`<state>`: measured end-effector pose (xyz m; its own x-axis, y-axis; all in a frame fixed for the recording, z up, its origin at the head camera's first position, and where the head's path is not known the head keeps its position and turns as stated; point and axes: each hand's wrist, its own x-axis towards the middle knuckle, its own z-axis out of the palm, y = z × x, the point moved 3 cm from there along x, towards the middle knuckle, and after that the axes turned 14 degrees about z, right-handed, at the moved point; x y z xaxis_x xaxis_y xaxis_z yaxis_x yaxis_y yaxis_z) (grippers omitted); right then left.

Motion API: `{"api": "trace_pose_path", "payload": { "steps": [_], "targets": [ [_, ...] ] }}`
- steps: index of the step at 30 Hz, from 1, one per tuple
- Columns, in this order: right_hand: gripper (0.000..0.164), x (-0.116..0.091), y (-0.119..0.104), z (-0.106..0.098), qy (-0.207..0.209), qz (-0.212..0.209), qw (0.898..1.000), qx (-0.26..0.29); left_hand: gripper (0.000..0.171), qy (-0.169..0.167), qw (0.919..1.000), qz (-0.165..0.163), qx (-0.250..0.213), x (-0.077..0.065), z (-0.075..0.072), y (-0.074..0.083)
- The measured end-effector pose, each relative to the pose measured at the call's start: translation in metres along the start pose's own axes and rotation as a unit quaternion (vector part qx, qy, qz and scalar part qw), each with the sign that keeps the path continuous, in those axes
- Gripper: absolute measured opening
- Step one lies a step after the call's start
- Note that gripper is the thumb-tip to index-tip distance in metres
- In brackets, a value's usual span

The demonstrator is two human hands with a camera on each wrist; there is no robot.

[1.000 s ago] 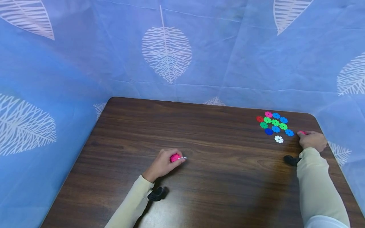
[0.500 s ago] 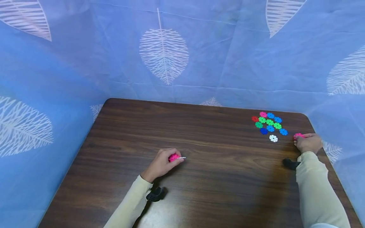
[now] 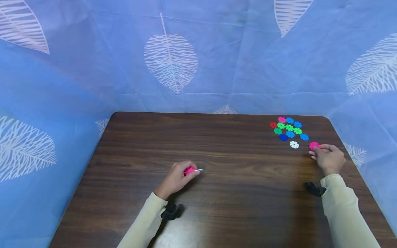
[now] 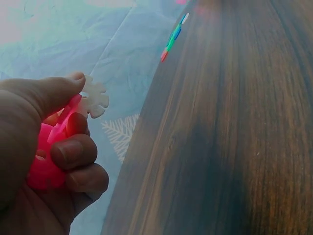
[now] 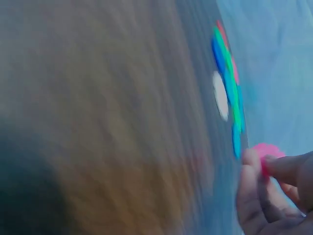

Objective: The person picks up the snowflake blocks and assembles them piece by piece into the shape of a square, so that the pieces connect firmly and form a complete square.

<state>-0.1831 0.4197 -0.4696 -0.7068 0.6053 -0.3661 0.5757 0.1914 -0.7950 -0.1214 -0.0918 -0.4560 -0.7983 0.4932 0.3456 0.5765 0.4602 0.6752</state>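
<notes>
My left hand [image 3: 176, 177] grips pink notched discs [image 4: 46, 166], flower-shaped pieces, with a white notched disc [image 4: 95, 100] pinched by the thumb and sticking out past the fingertips. At the table's right side, my right hand [image 3: 331, 159] pinches a pink notched disc [image 3: 313, 145] between thumb and fingers. Just left of it lies a white notched disc [image 3: 294, 144] on the table. Beyond that, a cluster of flat notched discs shows a red disc [image 3: 273, 125], a pink disc [image 3: 281, 119], several green discs [image 3: 289, 127] and several blue discs [image 3: 304, 137].
The dark wood-grain table [image 3: 235, 193] has rounded far corners. A blue cloth [image 3: 235, 62] with white leaf prints hangs behind and beside it. A black wrist device [image 3: 170, 212] sits on the left sleeve, another black device [image 3: 314, 189] on the right.
My right hand has drawn left and toward me from the table's right edge, carrying the pink disc, which now shows more fully. The left hand keeps its place. The head view has shifted slightly.
</notes>
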Motion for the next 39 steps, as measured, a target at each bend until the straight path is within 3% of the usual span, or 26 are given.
{"api": "trace_pose_path", "payload": {
  "steps": [2, 9, 13, 15, 17, 20, 23, 24, 31, 39],
  "targets": [
    [0.009, -0.013, 0.000, 0.007, -0.003, -0.035, 0.999, 0.002, 0.012, 0.003, 1.0000, 0.002, -0.004, 0.001, 0.001, 0.001],
    [0.035, -0.068, -0.006, 0.050, -0.106, -0.116, 0.987, 0.008, 0.010, 0.009, 0.9997, 0.013, -0.017, 0.004, 0.004, 0.003],
    [0.033, -0.075, 0.008, 0.081, -0.179, -0.190, 0.964, 0.054, 0.010, 0.003, 0.9994, 0.016, -0.030, 0.004, 0.005, 0.005],
    [0.034, -0.089, 0.005, 0.093, -0.225, -0.204, 0.950, 0.068, 0.010, 0.009, 0.9992, 0.018, -0.033, 0.004, 0.005, 0.006],
    [0.032, -0.110, -0.002, 0.105, -0.258, -0.207, 0.941, 0.078, 0.011, 0.014, 0.9991, 0.020, -0.035, 0.005, 0.005, 0.007],
    [0.033, -0.156, -0.025, 0.120, -0.280, -0.170, 0.943, 0.058, 0.011, 0.018, 0.9988, 0.022, -0.039, 0.006, 0.004, 0.009],
    [0.031, -0.182, -0.032, 0.139, -0.308, -0.157, 0.936, 0.073, 0.010, 0.015, 0.9985, 0.027, -0.045, 0.007, 0.005, 0.012],
    [0.032, -0.194, -0.038, 0.144, -0.310, -0.146, 0.937, 0.065, 0.010, 0.015, 0.9983, 0.030, -0.048, 0.008, 0.006, 0.013],
    [0.027, -0.225, -0.047, 0.173, -0.367, -0.161, 0.913, 0.072, 0.012, 0.009, 0.9971, 0.038, -0.066, 0.010, 0.005, 0.022],
    [0.024, -0.244, -0.054, 0.177, -0.399, -0.181, 0.896, 0.066, 0.017, 0.003, 0.9957, 0.053, -0.076, 0.012, 0.001, 0.033]
  ]
}}
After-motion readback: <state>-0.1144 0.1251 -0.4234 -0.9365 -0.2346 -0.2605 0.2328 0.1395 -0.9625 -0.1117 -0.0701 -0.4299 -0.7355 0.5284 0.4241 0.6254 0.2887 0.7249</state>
